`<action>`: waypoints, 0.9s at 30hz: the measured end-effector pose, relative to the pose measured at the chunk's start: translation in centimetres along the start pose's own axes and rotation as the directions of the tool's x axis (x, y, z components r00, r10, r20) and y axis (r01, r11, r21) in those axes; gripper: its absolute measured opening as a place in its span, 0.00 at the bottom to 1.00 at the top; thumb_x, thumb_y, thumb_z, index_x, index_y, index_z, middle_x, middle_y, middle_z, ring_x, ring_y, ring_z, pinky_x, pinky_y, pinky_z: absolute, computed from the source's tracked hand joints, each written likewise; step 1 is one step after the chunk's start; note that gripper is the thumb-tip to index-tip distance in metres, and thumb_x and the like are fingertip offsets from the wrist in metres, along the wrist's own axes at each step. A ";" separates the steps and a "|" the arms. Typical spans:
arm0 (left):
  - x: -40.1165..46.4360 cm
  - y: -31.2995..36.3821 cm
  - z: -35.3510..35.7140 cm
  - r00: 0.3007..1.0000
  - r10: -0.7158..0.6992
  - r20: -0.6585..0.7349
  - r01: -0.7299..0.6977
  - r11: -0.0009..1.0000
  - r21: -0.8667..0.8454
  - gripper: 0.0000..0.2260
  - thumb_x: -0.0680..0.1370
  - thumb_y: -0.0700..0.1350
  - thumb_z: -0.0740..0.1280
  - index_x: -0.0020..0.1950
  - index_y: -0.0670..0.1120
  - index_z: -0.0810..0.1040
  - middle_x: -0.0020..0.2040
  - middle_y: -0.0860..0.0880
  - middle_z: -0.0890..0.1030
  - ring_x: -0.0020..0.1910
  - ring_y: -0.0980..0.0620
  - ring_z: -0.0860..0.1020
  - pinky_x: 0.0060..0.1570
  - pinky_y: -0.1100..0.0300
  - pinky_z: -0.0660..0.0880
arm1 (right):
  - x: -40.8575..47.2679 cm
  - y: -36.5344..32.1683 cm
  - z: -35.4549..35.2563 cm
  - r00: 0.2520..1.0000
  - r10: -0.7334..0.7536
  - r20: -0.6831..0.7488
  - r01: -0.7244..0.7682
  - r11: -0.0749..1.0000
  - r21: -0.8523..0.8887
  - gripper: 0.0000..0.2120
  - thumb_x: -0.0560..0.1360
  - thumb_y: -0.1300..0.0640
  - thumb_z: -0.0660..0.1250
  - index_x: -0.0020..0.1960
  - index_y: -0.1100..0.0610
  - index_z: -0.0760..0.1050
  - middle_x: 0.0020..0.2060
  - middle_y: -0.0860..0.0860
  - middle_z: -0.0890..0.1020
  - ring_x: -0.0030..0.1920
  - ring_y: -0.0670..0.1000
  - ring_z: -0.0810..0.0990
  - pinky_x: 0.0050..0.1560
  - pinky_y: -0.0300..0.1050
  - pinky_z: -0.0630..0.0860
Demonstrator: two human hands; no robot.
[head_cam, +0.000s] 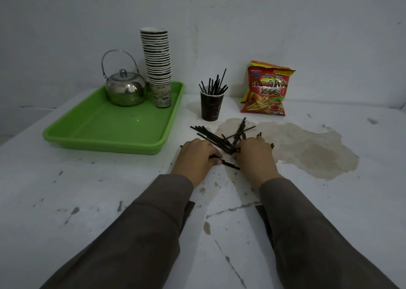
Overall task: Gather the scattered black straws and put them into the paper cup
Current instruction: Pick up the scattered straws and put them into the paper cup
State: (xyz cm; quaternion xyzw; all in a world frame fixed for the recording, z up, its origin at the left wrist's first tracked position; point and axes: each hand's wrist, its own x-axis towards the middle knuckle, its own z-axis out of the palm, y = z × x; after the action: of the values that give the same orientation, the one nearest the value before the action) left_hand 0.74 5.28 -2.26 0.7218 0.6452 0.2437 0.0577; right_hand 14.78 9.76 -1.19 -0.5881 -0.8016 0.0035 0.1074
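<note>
Several black straws (pixel 216 136) lie scattered in a loose pile on the white table, just in front of a dark paper cup (pixel 211 107) that holds several upright straws. My left hand (pixel 195 158) lies palm down at the pile's near left end, its fingers curled around a straw whose end sticks out to the right. My right hand (pixel 256 154) lies palm down on the pile's right side, fingers curled over several straws, with straw tips showing past its knuckles.
A green tray (pixel 105 128) at the left holds a steel kettle (pixel 125 90) and a tall stack of paper cups (pixel 158 64). A red snack bag (pixel 267 91) leans on the wall behind the pile. A brown stain (pixel 307 148) spreads over the table to the right.
</note>
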 end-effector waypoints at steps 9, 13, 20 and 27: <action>0.3 0.4 0.7 0.999 0.030 -0.012 -0.029 0.998 0.055 0.03 0.74 0.44 0.67 0.46 0.46 0.78 0.49 0.47 0.80 0.52 0.47 0.74 0.51 0.55 0.65 | 0.4 -0.7 0.5 0.998 -0.016 -0.061 0.013 0.999 -0.038 0.07 0.74 0.58 0.62 0.45 0.60 0.77 0.44 0.58 0.81 0.51 0.60 0.75 0.49 0.50 0.70; 0.4 0.3 0.8 0.997 0.081 -0.011 -0.079 0.992 0.097 0.05 0.75 0.43 0.65 0.50 0.48 0.78 0.48 0.48 0.81 0.52 0.47 0.74 0.52 0.56 0.65 | 0.4 -0.7 0.4 0.997 -0.014 -0.075 0.015 1.000 0.008 0.06 0.72 0.57 0.64 0.38 0.59 0.74 0.37 0.56 0.78 0.47 0.59 0.76 0.44 0.49 0.69; 0.4 0.2 0.6 0.996 0.094 0.013 -0.095 0.989 0.116 0.10 0.76 0.45 0.63 0.55 0.50 0.79 0.52 0.47 0.79 0.57 0.47 0.72 0.56 0.55 0.63 | 0.1 -0.2 -0.4 0.990 0.094 -0.103 -0.065 0.966 0.248 0.10 0.71 0.57 0.65 0.37 0.63 0.78 0.32 0.57 0.79 0.37 0.57 0.78 0.39 0.50 0.77; 0.2 0.3 0.8 0.997 0.079 -0.013 -0.077 0.993 0.089 0.08 0.77 0.44 0.62 0.52 0.49 0.79 0.52 0.48 0.78 0.57 0.48 0.70 0.54 0.56 0.62 | 0.2 0.9 -1.7 0.979 0.190 -0.075 -0.107 0.790 0.604 0.10 0.73 0.59 0.66 0.33 0.55 0.76 0.30 0.45 0.76 0.32 0.41 0.72 0.31 0.34 0.65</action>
State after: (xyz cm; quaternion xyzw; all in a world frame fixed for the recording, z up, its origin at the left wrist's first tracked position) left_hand 1.36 5.60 -2.79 0.7463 0.6272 0.2227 0.0108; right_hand 15.86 10.01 0.37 -0.5845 -0.7022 0.2250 0.3386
